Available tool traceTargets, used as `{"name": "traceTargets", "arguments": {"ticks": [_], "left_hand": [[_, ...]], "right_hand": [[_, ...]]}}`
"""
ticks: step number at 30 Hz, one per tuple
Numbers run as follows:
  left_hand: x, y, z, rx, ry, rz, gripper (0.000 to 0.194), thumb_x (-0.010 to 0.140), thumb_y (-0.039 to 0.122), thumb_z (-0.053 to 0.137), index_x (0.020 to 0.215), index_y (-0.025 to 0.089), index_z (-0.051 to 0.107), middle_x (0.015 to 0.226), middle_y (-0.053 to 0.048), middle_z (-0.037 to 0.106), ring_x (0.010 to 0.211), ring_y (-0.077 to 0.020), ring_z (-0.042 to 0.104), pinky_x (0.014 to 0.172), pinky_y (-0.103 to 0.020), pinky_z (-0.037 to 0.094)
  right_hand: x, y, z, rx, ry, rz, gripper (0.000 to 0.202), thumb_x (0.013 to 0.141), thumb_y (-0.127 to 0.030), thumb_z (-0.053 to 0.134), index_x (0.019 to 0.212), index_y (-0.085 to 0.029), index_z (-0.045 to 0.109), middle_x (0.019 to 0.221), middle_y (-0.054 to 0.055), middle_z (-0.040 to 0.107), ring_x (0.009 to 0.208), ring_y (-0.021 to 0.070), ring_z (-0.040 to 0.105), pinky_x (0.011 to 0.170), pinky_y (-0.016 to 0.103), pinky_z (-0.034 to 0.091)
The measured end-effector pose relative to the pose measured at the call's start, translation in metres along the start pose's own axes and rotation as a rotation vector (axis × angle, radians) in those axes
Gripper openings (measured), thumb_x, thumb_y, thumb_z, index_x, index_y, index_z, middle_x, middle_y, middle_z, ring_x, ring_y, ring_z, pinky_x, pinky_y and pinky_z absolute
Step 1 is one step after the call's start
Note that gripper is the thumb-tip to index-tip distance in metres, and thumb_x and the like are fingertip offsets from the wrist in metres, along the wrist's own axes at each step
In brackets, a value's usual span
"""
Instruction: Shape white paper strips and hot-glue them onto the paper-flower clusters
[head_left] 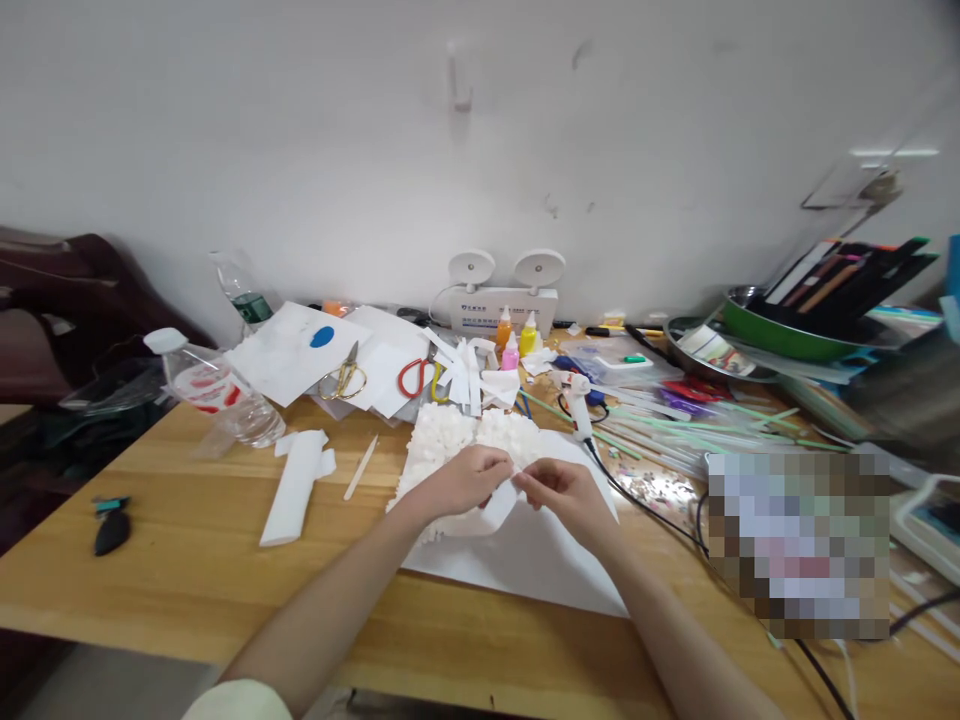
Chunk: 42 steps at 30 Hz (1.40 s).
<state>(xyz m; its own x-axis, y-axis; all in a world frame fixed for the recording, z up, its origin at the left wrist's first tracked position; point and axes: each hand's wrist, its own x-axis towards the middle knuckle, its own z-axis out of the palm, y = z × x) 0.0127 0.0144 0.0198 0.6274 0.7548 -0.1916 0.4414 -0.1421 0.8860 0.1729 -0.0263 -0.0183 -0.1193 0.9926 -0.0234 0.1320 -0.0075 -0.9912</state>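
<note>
My left hand [469, 482] and my right hand [561, 490] meet over a large white paper sheet [517, 565], fingertips almost touching. Both pinch a piece of white paper [499, 508] that hangs between and below the fingers; its exact shape is partly hidden. Behind and under the hands, a mass of small white crumpled tufts [442, 435] covers the upper part of the sheet. To the left lie a flattened white paper tube [294, 495] and a thin pale stick [361, 468]. A white glue gun [577, 405] is just beyond my right hand.
Behind the work are gold scissors [343, 375], red-handled scissors [412, 378], paper strips [466, 375] and small paint bottles [510, 352]. A water bottle [225, 395] leans at left. The glue gun's black cable [645, 508], straws [675, 435] and a green pan [787, 335] occupy the right.
</note>
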Motion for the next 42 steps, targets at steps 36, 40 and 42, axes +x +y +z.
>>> {"name": "traceTargets", "arguments": {"ticks": [36, 40, 42], "left_hand": [[-0.042, -0.011, -0.024, 0.258, -0.023, 0.162, 0.024, 0.080, 0.031, 0.047, 0.074, 0.015, 0.063, 0.063, 0.000, 0.063, 0.058, -0.0094, 0.055, 0.057, -0.018, 0.039], [-0.040, -0.012, -0.021, 0.278, -0.022, 0.181, 0.024, 0.081, 0.029, 0.046, 0.074, 0.015, 0.063, 0.064, 0.000, 0.064, 0.061, -0.0102, 0.055, 0.058, -0.019, 0.038], [-0.040, -0.013, -0.021, 0.256, -0.007, 0.178, 0.021, 0.080, 0.028, 0.047, 0.075, 0.015, 0.063, 0.064, 0.001, 0.064, 0.061, -0.0100, 0.055, 0.058, -0.018, 0.038]], "right_hand": [[-0.008, 0.009, 0.027, -0.034, -0.080, -0.112, 0.019, 0.074, -0.035, 0.058, 0.077, -0.017, 0.060, 0.070, 0.003, 0.060, 0.064, 0.0135, 0.054, 0.062, 0.026, 0.043], [-0.007, 0.010, 0.026, -0.003, -0.083, -0.084, 0.018, 0.073, -0.034, 0.059, 0.073, -0.017, 0.060, 0.067, 0.001, 0.058, 0.062, 0.0125, 0.053, 0.061, 0.026, 0.043], [-0.006, 0.011, 0.025, 0.026, -0.072, -0.072, 0.017, 0.072, -0.034, 0.061, 0.074, -0.017, 0.060, 0.068, 0.001, 0.058, 0.062, 0.0119, 0.053, 0.061, 0.025, 0.043]]}}
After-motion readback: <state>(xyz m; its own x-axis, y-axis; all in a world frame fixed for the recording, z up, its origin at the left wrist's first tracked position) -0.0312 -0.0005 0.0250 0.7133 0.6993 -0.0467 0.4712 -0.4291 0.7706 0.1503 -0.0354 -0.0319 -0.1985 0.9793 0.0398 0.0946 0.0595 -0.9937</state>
